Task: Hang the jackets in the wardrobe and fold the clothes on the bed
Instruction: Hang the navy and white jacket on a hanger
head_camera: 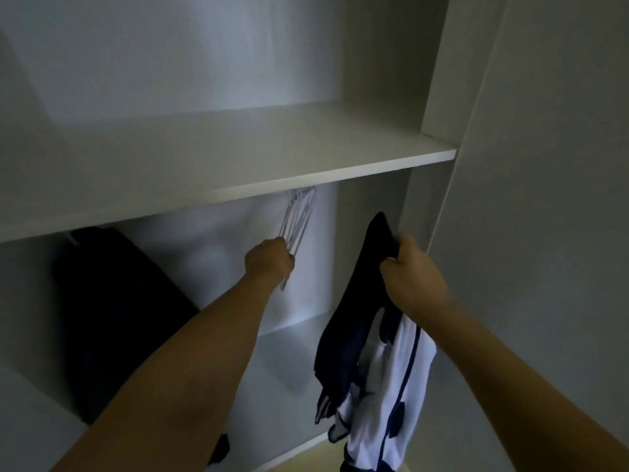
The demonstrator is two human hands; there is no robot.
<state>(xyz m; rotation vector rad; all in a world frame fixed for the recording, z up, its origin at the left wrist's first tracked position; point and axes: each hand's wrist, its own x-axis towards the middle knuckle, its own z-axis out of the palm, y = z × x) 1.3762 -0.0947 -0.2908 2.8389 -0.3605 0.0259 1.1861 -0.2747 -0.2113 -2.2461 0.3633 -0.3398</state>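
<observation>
Navy-and-white jacket (371,335) dangling inside wardrobe (238,148), pinched by right hand (412,277), freeing left hand (270,258), fingers curled around white hangers (297,216), presumably to pull one off.

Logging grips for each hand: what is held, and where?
Left hand grips the white hangers at their lower end; right hand holds the navy-and-white jacket near its top.
</observation>
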